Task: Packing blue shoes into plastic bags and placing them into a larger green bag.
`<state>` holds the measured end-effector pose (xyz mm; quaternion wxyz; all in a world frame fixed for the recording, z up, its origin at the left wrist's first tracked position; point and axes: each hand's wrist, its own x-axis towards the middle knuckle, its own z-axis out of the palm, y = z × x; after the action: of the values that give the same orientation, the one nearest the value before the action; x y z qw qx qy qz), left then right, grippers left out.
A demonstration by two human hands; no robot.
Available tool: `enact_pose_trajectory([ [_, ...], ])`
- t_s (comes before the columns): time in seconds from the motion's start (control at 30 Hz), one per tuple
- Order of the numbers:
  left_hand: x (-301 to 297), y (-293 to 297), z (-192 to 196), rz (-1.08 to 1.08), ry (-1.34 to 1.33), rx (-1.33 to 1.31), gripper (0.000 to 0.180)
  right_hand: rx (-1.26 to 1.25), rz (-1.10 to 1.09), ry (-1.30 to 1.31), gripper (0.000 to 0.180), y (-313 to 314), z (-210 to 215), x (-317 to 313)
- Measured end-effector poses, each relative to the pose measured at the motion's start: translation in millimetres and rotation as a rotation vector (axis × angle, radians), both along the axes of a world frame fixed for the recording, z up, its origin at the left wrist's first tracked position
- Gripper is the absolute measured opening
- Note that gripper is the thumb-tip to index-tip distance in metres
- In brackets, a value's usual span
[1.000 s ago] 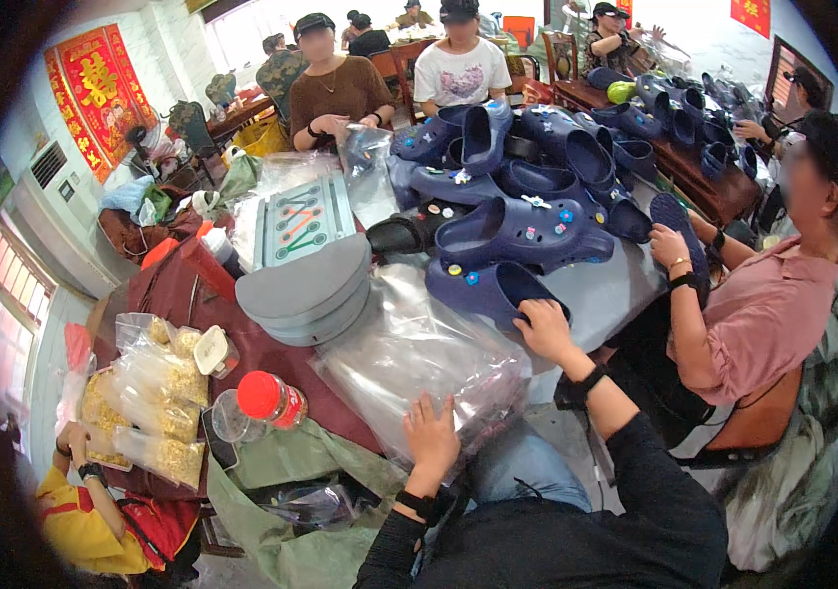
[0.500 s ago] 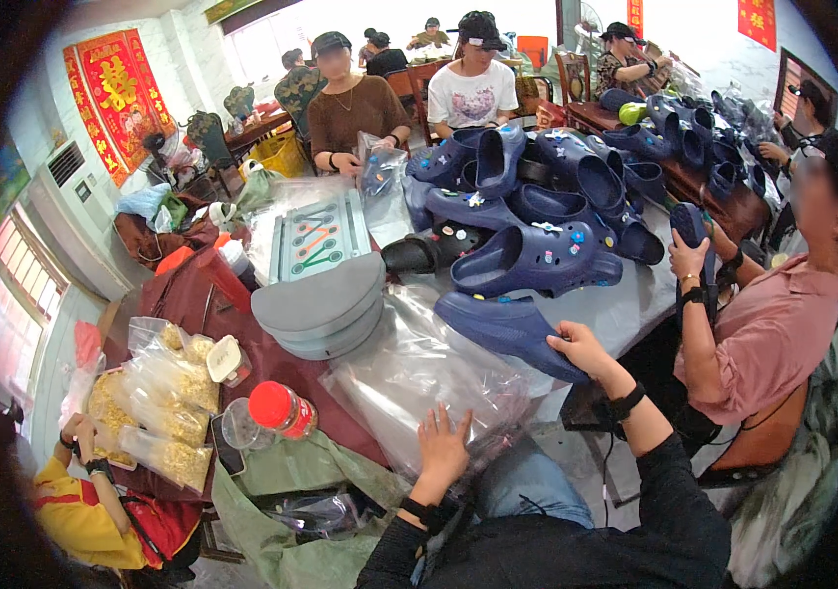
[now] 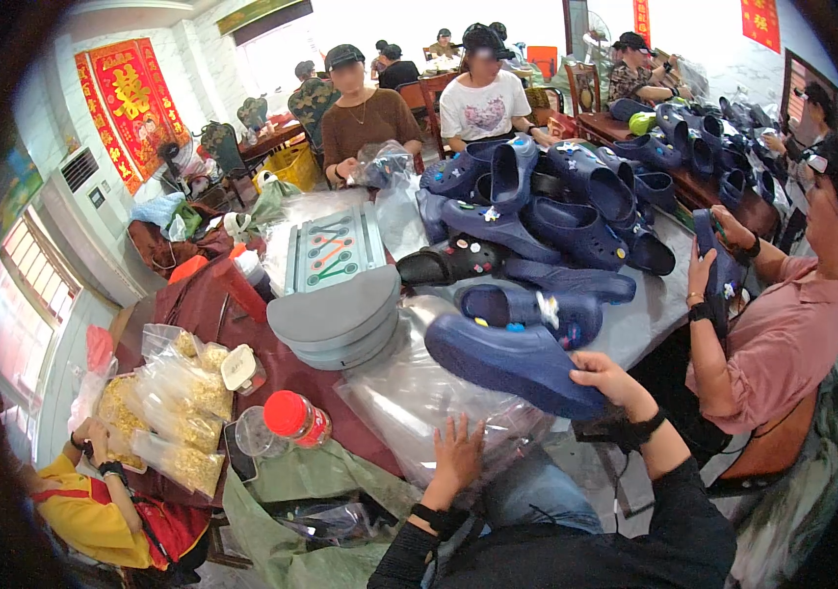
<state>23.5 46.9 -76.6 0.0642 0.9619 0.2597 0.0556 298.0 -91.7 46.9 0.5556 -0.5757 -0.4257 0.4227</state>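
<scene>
My right hand (image 3: 617, 383) grips a navy clog (image 3: 507, 365) at one end, thumb on its upper edge. The clog is held above the clear plastic bags (image 3: 409, 412), turned so its side and sole show. My left hand (image 3: 459, 452) lies on those bags with fingers spread, holding nothing. Just behind the held clog, another navy clog with charms (image 3: 571, 316) rests on the table. Beyond is a heap of navy clogs (image 3: 556, 231) with colourful charms, and a black clog (image 3: 453, 260) at its near left.
A grey rounded case (image 3: 336, 319) and a patterned board (image 3: 336, 250) stand left of the bags. A red-lidded jar (image 3: 291, 417), a clear cup (image 3: 260, 432) and bags of yellowish food (image 3: 179, 422) are further left. A co-worker at right handles a clog (image 3: 713, 250); others sit across.
The clog in my right hand has been raised and tilted, showing more of its side. My left hand stays on the bags. The whole view has shifted slightly.
</scene>
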Motion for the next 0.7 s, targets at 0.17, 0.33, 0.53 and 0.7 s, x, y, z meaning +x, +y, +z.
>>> enact_pose_trajectory([
  [0.17, 2.0, 14.2, 7.5, 0.000, 0.251, -0.214, 0.053, -0.137, 0.099, 0.191, 0.021, -80.1, 6.8, 0.0],
  [0.33, 1.5, 29.5, 24.1, 0.056, -0.160, -0.571, 0.052, -0.288, 0.122, 0.344, 0.024, -127.7, 13.6, -13.2],
  [0.53, 9.2, 32.3, 27.7, 0.133, -0.364, -0.875, 0.046, -0.375, 0.168, 0.161, 0.014, -126.0, 18.6, -38.5],
  [0.7, 15.2, 11.3, 47.5, 0.099, -0.440, -0.532, 0.050, -0.342, 0.087, 0.020, 0.013, -115.1, 10.6, -64.0],
])
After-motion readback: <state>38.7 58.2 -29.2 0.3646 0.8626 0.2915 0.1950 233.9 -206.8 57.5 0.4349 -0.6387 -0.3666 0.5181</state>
